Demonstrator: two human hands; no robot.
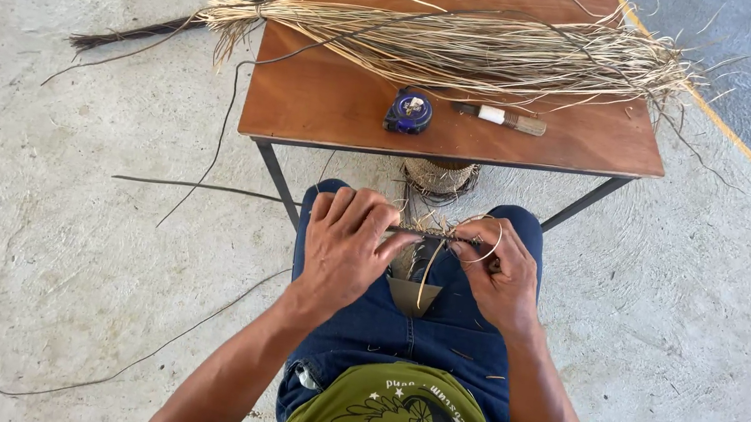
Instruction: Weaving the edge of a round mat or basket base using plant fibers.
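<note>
My left hand point(345, 245) and my right hand point(498, 277) are held over my lap, both gripping a thin dark strip point(425, 234) that spans between them. My left fingers curl over its left end; the strip runs on out to the left over the floor. My right fingers pinch its right end together with a looped pale fibre strand point(485, 238). Several loose pale fibres hang down between my knees.
A brown wooden table point(331, 107) on dark metal legs stands just ahead. On it lie a long bundle of dry pale fibres point(469, 47), a blue tape measure point(409, 112) and a small knife point(504, 118). A woven round piece point(438, 179) sits under the table. Loose strands trail over the concrete floor.
</note>
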